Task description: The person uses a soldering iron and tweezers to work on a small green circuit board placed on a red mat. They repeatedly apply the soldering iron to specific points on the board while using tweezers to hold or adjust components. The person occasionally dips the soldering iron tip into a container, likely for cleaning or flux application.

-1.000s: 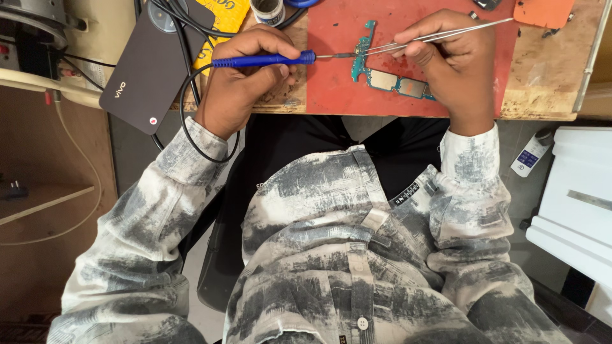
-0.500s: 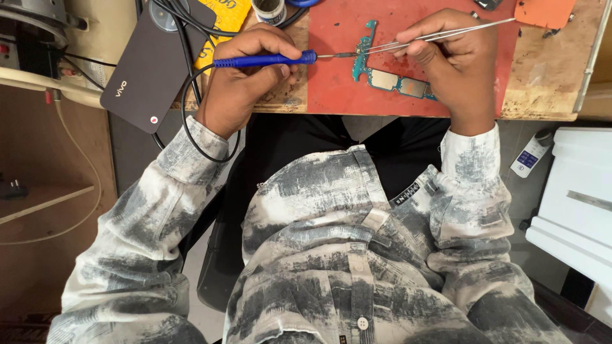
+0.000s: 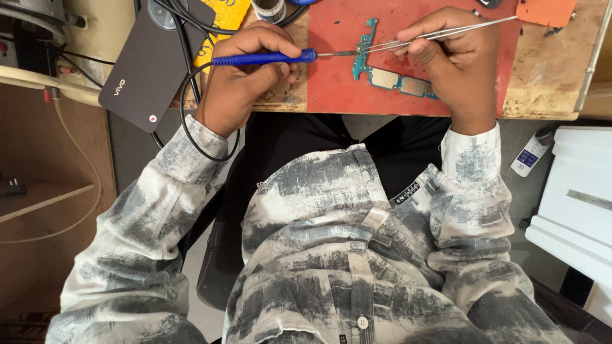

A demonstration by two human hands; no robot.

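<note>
On the red mat [image 3: 331,89], a blue-handled soldering iron [image 3: 264,58] was gripped by the left hand [image 3: 245,76], tweezers [image 3: 440,33] were pinched by the right hand [image 3: 456,60], both tips meeting at a teal circuit board [image 3: 389,73].

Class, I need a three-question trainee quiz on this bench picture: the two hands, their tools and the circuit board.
1. True or false: the left hand holds the blue-handled soldering iron.
2. What lies under the teal circuit board? A) a red mat B) a white tray C) bare wood
3. Fill in: the right hand holds metal ____ pointing toward the board.

Key
1. True; its tip reaches the board's left edge.
2. A, the red mat.
3. tweezers
</note>
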